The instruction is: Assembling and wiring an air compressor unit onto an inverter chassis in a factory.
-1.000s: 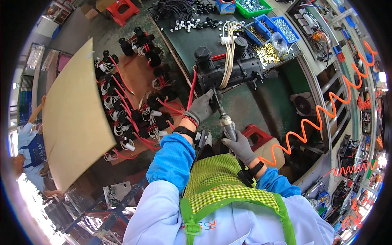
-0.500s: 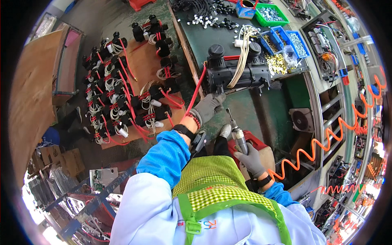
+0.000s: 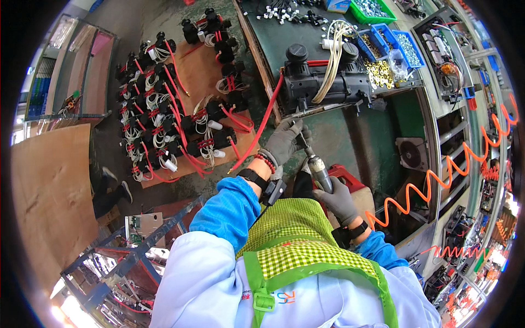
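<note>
My right hand (image 3: pixel 338 203), in a grey glove, is wrapped round the body of an air screwdriver (image 3: pixel 320 172) whose bit points up and away from me. At the tip of that bit is my left hand (image 3: pixel 283 143), also gloved, its fingers closed together; whatever they pinch is too small to make out. Just beyond, a black twin-headed pump (image 3: pixel 328 85) lies at the bench edge with a bundle of cream wires (image 3: pixel 330 76) over it. A red hose (image 3: pixel 268 117) runs from the pump's left end down past my left wrist.
Blue bins (image 3: pixel 407 46) of small fasteners and loose brass-coloured nuts (image 3: pixel 380 74) are on the bench (image 3: pixel 273 38). An orange coiled air hose (image 3: pixel 432 183) stretches right. Several similar pumps (image 3: pixel 164 120) stand on cardboard at left. A person carries a large brown sheet (image 3: pixel 52 202) there.
My left hand has come from beneath the pump's edge to the screwdriver's tip. The brown sheet at left has shifted nearer, uncovering a rack. The whole view has shifted slightly.
</note>
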Demonstrator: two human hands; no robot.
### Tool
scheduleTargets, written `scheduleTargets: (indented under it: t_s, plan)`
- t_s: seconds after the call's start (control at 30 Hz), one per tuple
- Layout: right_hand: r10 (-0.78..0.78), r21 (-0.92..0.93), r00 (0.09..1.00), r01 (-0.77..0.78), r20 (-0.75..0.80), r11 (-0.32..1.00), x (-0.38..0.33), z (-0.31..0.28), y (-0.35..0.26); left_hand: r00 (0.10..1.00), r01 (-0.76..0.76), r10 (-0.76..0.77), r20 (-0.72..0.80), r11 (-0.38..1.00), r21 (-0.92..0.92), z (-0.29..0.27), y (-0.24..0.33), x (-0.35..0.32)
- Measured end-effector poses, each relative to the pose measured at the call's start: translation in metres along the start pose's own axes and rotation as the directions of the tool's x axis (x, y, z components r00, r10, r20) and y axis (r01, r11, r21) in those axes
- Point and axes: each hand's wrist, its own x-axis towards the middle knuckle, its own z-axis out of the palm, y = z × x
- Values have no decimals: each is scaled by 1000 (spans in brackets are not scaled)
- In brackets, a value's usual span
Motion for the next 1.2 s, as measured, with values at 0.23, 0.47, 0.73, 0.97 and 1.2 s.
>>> scheduleTargets:
  t_s: [0.23, 0.47, 0.73, 0.97, 1.2]
  plan:
    - [66, 120, 998, -64, -10, 991, 25, 19, 29, 999, 6, 13, -48, 922, 388, -23, -21, 45]
    - [62, -2, 991, -62, -121, 998, 60, 24, 39, 982, 122, -88, -168, 972, 203, -17, -11, 76]
    - [174, 89, 979, -165, -104, 982, 61, 29, 38, 983, 144, -114, -141, 965, 218, -12, -14, 77]
    - [216, 192, 974, -201, -62, 961, 63, 36, 45, 980, 136, -82, -183, 941, 310, -18, -17, 85]
    - [206, 359, 979, -191, -3, 914, 61, 47, 32, 981, 134, -88, -175, 952, 274, -19, -16, 84]
